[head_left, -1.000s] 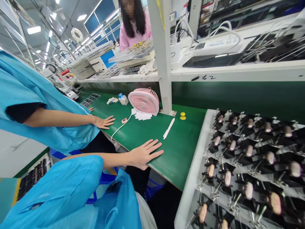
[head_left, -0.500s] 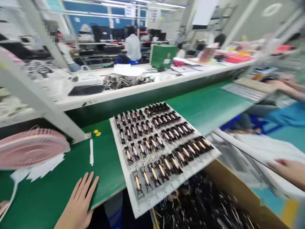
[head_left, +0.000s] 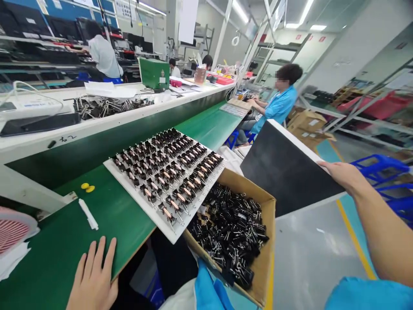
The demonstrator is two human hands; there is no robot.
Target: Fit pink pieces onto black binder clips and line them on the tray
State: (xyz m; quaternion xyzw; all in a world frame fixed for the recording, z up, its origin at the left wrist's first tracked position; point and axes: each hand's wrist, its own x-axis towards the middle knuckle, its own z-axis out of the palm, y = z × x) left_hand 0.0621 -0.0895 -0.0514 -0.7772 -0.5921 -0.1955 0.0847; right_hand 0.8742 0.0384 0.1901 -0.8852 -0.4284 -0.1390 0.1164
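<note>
My left hand (head_left: 93,275) lies flat near the front edge of the green tabletop, fingers stretched out, holding nothing. Out to the right, my right hand (head_left: 343,174) grips the edge of a flat board (head_left: 287,172) with a dark face and white sides, which is held tilted above the floor. Between the hands, a white tray (head_left: 127,183) overhangs the table edge. Rows of black binder clips (head_left: 179,196) stand on it, each with a small pale copper-coloured piece across it. Below the tray's right side, an open cardboard box (head_left: 266,254) holds a heap of loose black binder clips (head_left: 238,228).
A white pen (head_left: 87,214), two yellow round pieces (head_left: 87,187) and a pink fan (head_left: 14,230) are on the left of the table. A white shelf (head_left: 135,116) runs behind. Farther along sits a person in blue (head_left: 280,103). Blue stools (head_left: 377,172) stand at right.
The view has swung right. My right hand, previously near pale material at the right, now holds the dark-faced board up. My left hand stays flat on the table.
</note>
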